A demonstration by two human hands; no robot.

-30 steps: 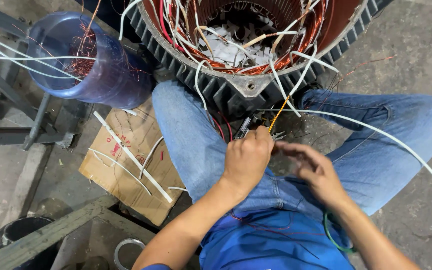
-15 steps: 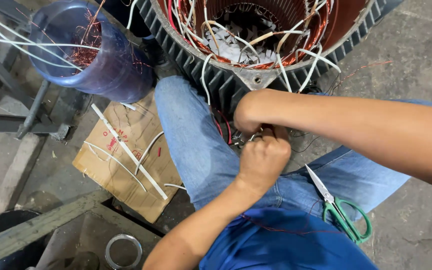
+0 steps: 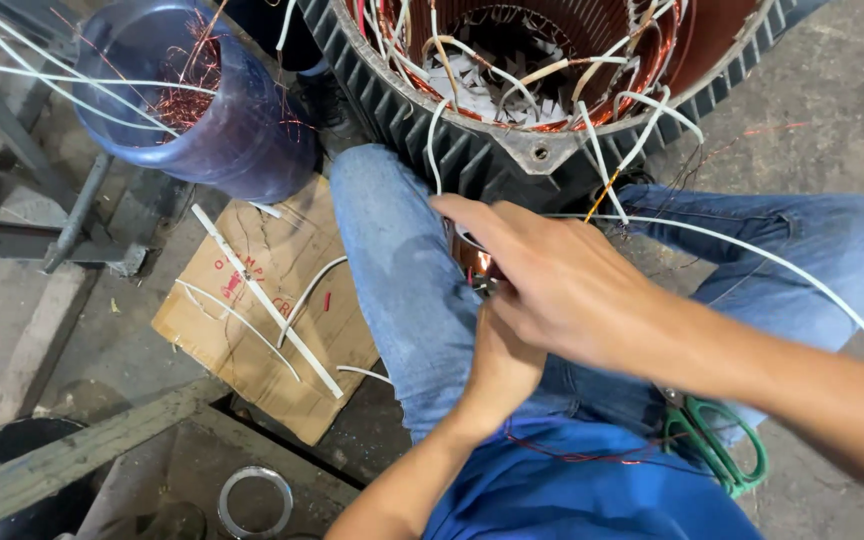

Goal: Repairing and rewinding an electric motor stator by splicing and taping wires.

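Copper wire bundle (image 3: 474, 262), thin and shiny, sits between denim knees below the ribbed metal stator (image 3: 512, 150). Right hand (image 3: 562, 285) covers it, left hand (image 3: 497, 370) beneath; I cannot tell either fingers' grip.

Left hand (image 3: 497, 365) fingers and their small held part behind the right hand (image 3: 552, 285).

I sit on a stained concrete floor (image 3: 832, 110). A flattened cardboard sheet (image 3: 272, 300) lies on it by my left knee, with white sleeving strips (image 3: 264, 300) across it. The finned motor stator (image 3: 512, 150), a blue bucket (image 3: 222, 130) and a metal ring (image 3: 255, 500) rest there too.
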